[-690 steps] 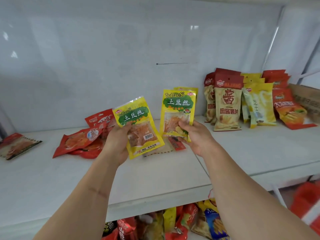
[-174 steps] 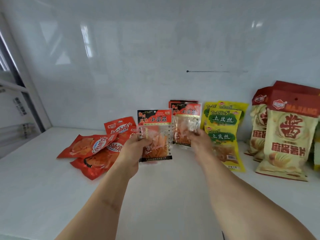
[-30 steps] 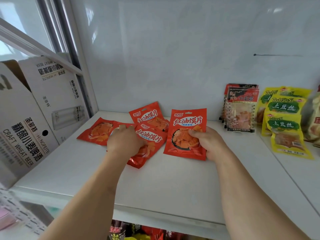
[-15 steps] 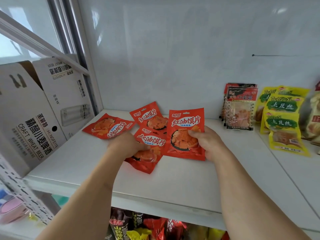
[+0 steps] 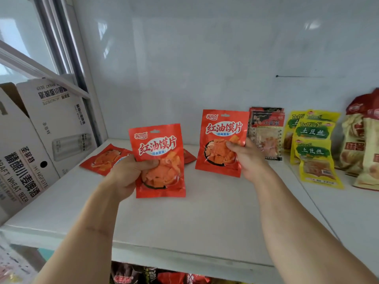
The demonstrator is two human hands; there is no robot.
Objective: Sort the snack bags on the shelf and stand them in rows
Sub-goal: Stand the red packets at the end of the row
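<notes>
My left hand (image 5: 128, 174) grips a red snack bag (image 5: 159, 148) upright above the white shelf (image 5: 205, 218). My right hand (image 5: 249, 158) holds a second, identical red snack bag (image 5: 222, 128) upright, further back and to the right. Another red bag (image 5: 102, 158) lies flat at the back left, and the corner of one more (image 5: 189, 157) shows between the two held bags. Against the back wall stand clear bags with black-and-red tops (image 5: 266, 130), then yellow bags with green labels (image 5: 313, 140), then tan bags with red tops (image 5: 356, 144).
A white cardboard beer carton (image 5: 30, 136) stands left of the shelf beside a metal upright (image 5: 82, 78). More snack bags (image 5: 160, 276) fill the level below the shelf's front edge. A seam (image 5: 311, 201) divides the shelf on the right.
My left hand has lifted its red bag off the pile and turned it upright. My right hand has raised its bag and carried it right, toward the clear bags.
</notes>
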